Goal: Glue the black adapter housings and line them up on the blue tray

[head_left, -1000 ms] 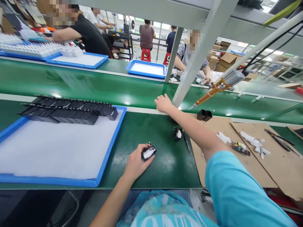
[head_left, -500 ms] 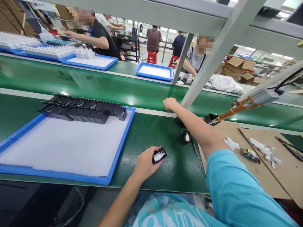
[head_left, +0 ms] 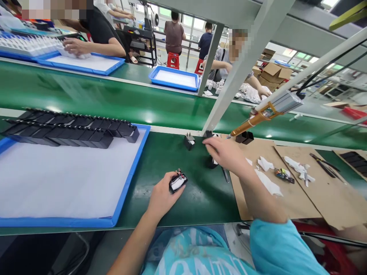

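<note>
A small black plug-adapter housing with a white insert and reddish bits at its upper end is gripped by my left hand, low over the bench. My right hand is blurred above another black housing, partly covering it; whether its curled fingers hold anything is unclear. Beyond it, close to the bench's back strip, stands a black adapter with metal pins pointing up. A further black housing sits beside the frame post. Dark tweezers lie below my right wrist.
At left, a blue tray lined with white carries rows of black adapters. An orange-handled tool hangs at right, over cardboard with white scraps, a circuit board and pliers. Several people work across the bench.
My right hand has drawn back from the rear strip toward the housing nearer me, leaving a pinned adapter standing there. My left hand keeps its housing. The view has shifted right.
</note>
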